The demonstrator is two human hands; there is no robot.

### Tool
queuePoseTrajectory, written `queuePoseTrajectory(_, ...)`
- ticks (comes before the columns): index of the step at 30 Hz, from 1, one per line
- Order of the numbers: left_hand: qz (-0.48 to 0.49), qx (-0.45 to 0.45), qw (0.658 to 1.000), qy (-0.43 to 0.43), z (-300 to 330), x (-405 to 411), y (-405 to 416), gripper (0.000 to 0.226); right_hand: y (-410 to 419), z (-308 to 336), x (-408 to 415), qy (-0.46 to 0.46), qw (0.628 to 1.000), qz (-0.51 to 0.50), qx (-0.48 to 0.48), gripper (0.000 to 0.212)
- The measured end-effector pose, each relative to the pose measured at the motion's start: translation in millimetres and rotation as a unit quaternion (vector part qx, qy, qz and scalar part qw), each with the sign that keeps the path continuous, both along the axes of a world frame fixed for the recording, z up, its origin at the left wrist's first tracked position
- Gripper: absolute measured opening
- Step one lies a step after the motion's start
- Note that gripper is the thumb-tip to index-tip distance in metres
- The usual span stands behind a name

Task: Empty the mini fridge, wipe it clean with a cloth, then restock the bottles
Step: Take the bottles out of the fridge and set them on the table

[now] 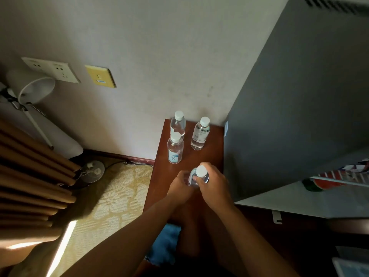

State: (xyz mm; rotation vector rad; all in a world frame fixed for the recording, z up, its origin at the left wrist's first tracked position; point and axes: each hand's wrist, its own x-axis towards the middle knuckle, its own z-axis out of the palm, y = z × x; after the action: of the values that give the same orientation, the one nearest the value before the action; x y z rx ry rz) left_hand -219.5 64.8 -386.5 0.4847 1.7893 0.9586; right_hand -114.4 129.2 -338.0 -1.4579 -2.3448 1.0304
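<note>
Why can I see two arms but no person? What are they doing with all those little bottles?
The camera sits on the person's head and looks down, so you see only their arms, as if through their eyes. Both hands hold one water bottle over a brown wooden table: the left hand wraps its side, and the right hand grips it near the white cap. Three more bottles stand upright behind it: the back left bottle, the back right bottle and the front bottle. The big grey box on the right is the mini fridge. A blue cloth lies under the arms.
</note>
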Motion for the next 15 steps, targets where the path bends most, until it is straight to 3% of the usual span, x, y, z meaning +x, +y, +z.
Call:
queuePoseTrajectory(5,0.101,-0.025,0.987,-0.119,-9,-6,19,0.056,14,-4,-15,0.024,1.0,-0.004,0.016,0.036)
queuePoseTrajectory(15,0.2,-0.043,0.969,-0.139,-9,-6,53,0.068,41,-2,-35,0.04,0.999,-0.005,0.018,0.041)
